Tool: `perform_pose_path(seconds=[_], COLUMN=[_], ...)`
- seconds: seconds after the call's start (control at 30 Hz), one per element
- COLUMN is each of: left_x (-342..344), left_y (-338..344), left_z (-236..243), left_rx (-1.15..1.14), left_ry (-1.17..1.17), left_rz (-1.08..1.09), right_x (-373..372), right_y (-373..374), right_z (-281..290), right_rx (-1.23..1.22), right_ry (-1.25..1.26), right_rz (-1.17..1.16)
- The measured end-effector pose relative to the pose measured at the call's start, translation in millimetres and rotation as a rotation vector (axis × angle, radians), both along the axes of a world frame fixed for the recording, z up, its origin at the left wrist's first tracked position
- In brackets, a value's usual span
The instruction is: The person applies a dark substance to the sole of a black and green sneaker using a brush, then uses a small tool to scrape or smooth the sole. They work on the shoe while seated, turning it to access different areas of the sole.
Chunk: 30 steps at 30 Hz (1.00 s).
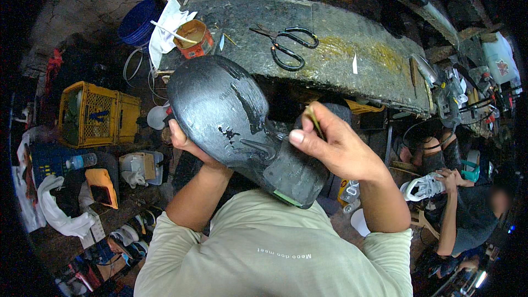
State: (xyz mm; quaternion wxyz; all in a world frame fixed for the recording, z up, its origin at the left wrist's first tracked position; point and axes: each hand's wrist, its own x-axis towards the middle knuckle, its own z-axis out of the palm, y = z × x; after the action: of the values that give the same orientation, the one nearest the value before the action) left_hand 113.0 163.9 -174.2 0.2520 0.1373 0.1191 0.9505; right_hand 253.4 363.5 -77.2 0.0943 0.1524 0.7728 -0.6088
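A large black piece shaped like a shoe sole lies slanted in front of my chest. Its broad far end is glossy, with torn or scuffed dark patches. Its near end is a matte block with a green strip along the edge. My left hand holds it from the left side, thumb showing at the rim and the other fingers hidden beneath. Over the block end, my right hand pinches a small, thin yellowish piece between thumb and fingers; its exact kind is unclear.
Black-handled scissors, an orange-red tin with a brush-like stick, and a white scrap lie on the worn workbench. A yellow crate stands left. At right, another person's hands hold a white sneaker.
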Motion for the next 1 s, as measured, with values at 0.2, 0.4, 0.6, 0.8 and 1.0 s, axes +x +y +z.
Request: perform_pose_path(seconds=[0.2,0.4,0.6,0.8,1.0], left_x=[3,5,3,15,13], left_y=[7,3,3,10,14], left_z=[9,10,18,21,17], left_rx=[-0.559,-0.033,0.059,-0.595,-0.594], left_ry=[-0.084,0.049,0.030,-0.129,-0.164], left_rz=[0.306,0.034,0.005,0.363,0.398], right_x=[13,24,23,32,32], right_y=[-8,-17,-26,-25,-26], right_z=[6,17,4,-8,-12], right_rx=[0.211,0.418,0.687,0.724,0.608], right_ry=[0.348,0.475,0.617,0.661,0.736], right_rz=[-0.037,0.085,0.184,0.204,0.051])
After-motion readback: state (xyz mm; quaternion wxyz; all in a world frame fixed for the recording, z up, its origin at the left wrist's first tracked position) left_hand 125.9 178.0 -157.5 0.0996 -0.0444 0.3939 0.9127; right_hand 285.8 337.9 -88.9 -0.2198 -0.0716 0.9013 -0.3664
